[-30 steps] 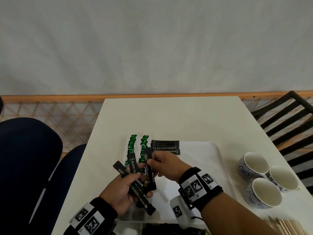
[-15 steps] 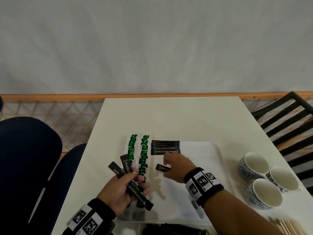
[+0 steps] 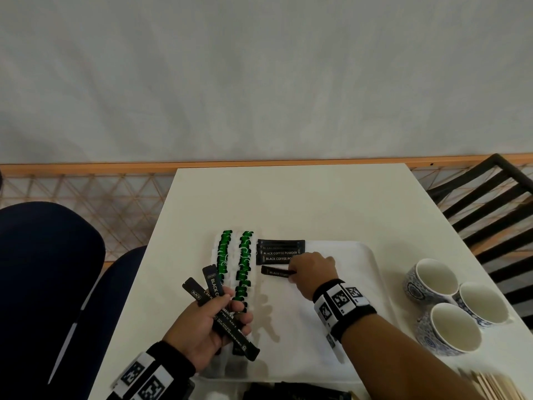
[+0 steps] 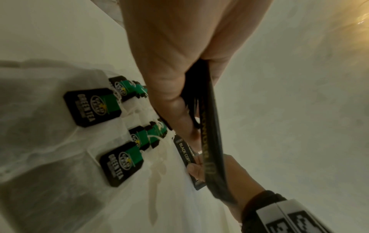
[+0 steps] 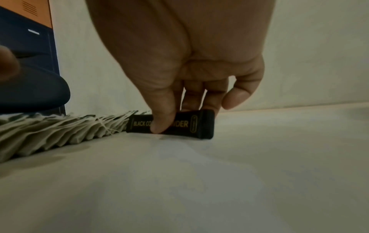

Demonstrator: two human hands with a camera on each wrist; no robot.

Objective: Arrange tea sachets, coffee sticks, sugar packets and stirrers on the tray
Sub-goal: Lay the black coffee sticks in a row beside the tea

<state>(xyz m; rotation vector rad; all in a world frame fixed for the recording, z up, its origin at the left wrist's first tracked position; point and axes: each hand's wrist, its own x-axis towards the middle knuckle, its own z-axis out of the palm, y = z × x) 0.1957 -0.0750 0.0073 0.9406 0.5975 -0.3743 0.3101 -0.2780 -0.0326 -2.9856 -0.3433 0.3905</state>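
Cups (image 3: 450,304) three; tea sachet rows (image 3: 235,264) two, seemingly

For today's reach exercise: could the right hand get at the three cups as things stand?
Probably not at once: the right hand is pinching a coffee stick on the tray. The cups stand unobstructed to its right.

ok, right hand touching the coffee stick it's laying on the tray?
Touching. Right wrist view: the right hand pinches the coffee stick, thumb across its printed face, other fingers behind it.
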